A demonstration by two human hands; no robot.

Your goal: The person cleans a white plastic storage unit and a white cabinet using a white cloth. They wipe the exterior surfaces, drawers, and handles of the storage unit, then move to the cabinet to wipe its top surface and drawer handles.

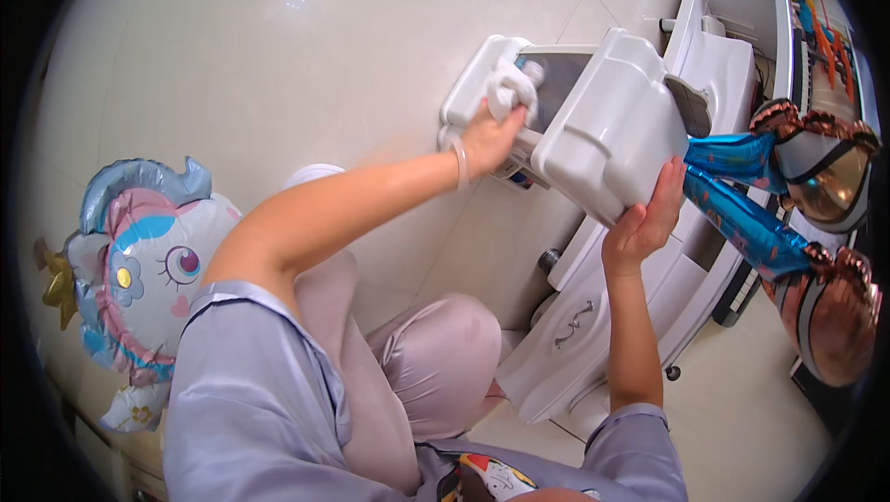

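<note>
My left hand, with a pale bangle on the wrist, grips a bunched white cloth. The cloth lies against the dark grey panel of a white plastic unit. My right hand supports the unit's rounded white plastic end from its lower right side, with the fingers spread along the edge. The unit's other white end is on the far left, beyond my left hand. The unit is tilted. A grey flap sticks out at its right side. Its underside is mostly hidden.
White furniture with a curved metal handle stands close on the right. Blue foil balloons hang over it, near piano-style keys. A unicorn foil balloon lies at my left on the tiled floor. My bent knee is below the unit.
</note>
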